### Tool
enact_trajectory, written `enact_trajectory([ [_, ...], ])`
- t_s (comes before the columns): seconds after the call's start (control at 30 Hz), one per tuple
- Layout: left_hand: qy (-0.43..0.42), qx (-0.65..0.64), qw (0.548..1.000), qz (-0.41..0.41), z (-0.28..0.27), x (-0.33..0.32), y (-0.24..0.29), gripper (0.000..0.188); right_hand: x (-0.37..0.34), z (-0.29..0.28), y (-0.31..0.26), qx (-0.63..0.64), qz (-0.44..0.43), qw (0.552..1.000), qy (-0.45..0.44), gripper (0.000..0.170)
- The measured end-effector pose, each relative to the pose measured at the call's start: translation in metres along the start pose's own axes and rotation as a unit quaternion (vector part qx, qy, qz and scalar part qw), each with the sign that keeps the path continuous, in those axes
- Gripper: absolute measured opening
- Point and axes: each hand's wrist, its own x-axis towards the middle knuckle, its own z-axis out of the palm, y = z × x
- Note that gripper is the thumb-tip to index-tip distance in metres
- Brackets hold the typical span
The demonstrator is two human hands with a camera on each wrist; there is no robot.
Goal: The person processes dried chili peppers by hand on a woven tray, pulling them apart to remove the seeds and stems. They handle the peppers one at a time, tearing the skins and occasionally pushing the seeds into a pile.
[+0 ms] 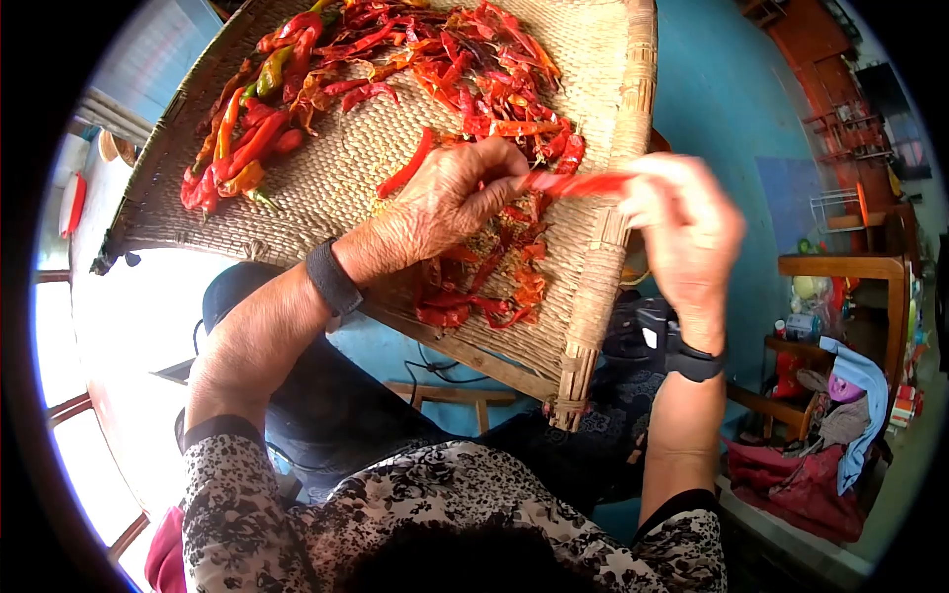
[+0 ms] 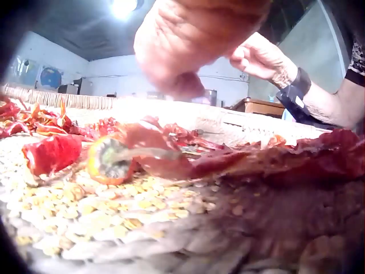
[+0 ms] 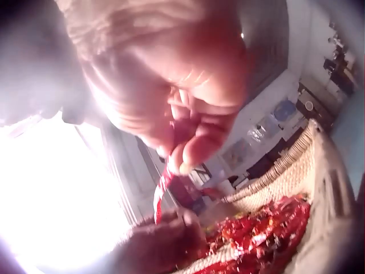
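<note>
A red chili pepper (image 1: 578, 185) is stretched between both hands over a woven basket tray (image 1: 331, 183). My left hand (image 1: 440, 203) pinches one end between thumb and fingers. The other end is in the curled fingers of my right hand (image 1: 692, 232), which is blurred above the tray's right rim. In the right wrist view the chili (image 3: 161, 197) hangs from the right fingers down to the left hand (image 3: 162, 245). Torn red chili pieces (image 1: 474, 287) lie beneath the left hand. Pale seeds (image 2: 108, 211) are scattered on the weave in the left wrist view.
Whole red, orange and green peppers (image 1: 262, 138) lie at the tray's left, and a heap of shrivelled red chilies (image 1: 474, 74) at its far side. The tray sits over the person's lap. A wooden chair (image 1: 840, 267) with cloths stands to the right.
</note>
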Motion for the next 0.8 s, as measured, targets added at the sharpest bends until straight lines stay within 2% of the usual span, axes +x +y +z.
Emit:
enact_trajectory([
  [0.07,-0.086,0.166,0.98,0.068,0.0,0.0,-0.014,0.018,0.011,-0.014,-0.004,0.043,-0.064,0.981,0.178,0.013],
  [0.1,-0.098,0.24,0.962,0.089,0.005,-0.004,-0.02,0.028,0.019,-0.026,-0.004,0.041,-0.101,0.97,0.215,0.015],
  [0.13,-0.098,0.241,0.962,0.088,0.01,-0.008,-0.022,0.028,0.027,-0.037,-0.002,0.038,-0.139,0.957,0.251,0.017],
  [0.17,-0.112,0.295,0.943,0.106,0.016,-0.013,-0.022,0.032,0.038,-0.042,-0.002,0.039,-0.138,0.957,0.251,0.017],
  [0.2,-0.127,0.348,0.92,0.124,0.021,-0.016,-0.023,0.036,0.05,-0.045,-0.001,-0.038,-0.115,0.944,0.308,0.019],
  [0.23,-0.118,0.359,0.917,0.13,0.027,-0.017,-0.028,0.039,0.06,-0.049,0.004,-0.115,-0.09,0.921,0.361,0.022],
  [0.27,-0.119,0.357,0.917,0.131,0.029,-0.017,-0.027,0.039,0.063,-0.055,0.019,-0.167,-0.08,0.932,0.313,0.027],
  [0.3,-0.116,0.38,0.91,0.119,0.03,-0.017,-0.026,0.037,0.065,-0.064,0.032,-0.336,-0.115,0.9,0.252,0.027],
  [0.33,-0.111,0.403,0.902,0.105,0.03,-0.016,-0.025,0.034,0.065,-0.068,0.042,-0.492,-0.148,0.838,0.183,0.027],
  [0.37,-0.11,0.403,0.903,0.104,0.028,-0.016,-0.025,0.034,0.059,-0.065,0.043,-0.467,-0.127,0.86,0.161,0.026],
  [0.4,-0.109,0.392,0.906,0.114,0.026,-0.014,-0.026,0.031,0.054,-0.06,0.036,-0.465,-0.13,0.861,0.159,0.026],
  [0.47,-0.106,0.38,0.911,0.118,0.022,-0.016,-0.029,0.029,0.038,-0.041,0.015,-0.453,-0.192,0.847,0.2,0.024],
  [0.53,-0.096,0.376,0.914,0.116,0.023,-0.015,-0.031,0.024,0.017,-0.016,0.009,-0.358,-0.191,0.903,0.14,0.022],
  [0.6,-0.082,0.377,0.917,0.1,0.02,-0.011,-0.027,0.022,0.006,0.015,-0.002,-0.233,-0.12,0.965,-0.006,0.019],
  [0.67,-0.046,0.181,0.978,0.092,0.012,-0.003,-0.027,0.017,-0.004,0.04,0.012,-0.091,-0.039,0.99,-0.101,0.033],
  [0.7,-0.037,0.098,0.994,0.024,0.008,0.002,-0.022,0.016,-0.009,0.046,0.016,-0.051,0.015,0.987,-0.149,0.042],
  [0.73,-0.024,0.051,0.998,0.03,0.004,0.007,-0.022,0.015,-0.013,0.05,0.02,-0.012,0.067,0.978,-0.197,0.05],
  [0.8,0.022,-0.038,0.999,-0.012,0.002,0.006,-0.012,0.013,-0.016,0.051,0.032,0.004,0.104,0.966,-0.235,0.062],
])
